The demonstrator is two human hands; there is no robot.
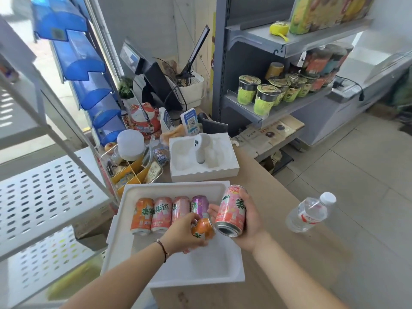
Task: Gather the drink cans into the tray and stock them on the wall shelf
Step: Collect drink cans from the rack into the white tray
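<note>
A white foam tray (124, 221) lies on the wooden counter. Several drink cans rest side by side in its far half: an orange can (141, 216), two pink cans (161, 214), and a purple can (199, 206). My left hand (182, 233) is over the tray, shut on a small orange can (204, 228). Just right of it, my right hand (249, 221) grips a pink can (231, 210) above the tray's right edge, its base facing me.
A white perforated wall shelf (44, 197) stands at the left. A water bottle (310, 212) lies on the counter at the right. A white box with a handheld device (201, 152), a cluttered basket (131, 168) and a till sit behind the tray.
</note>
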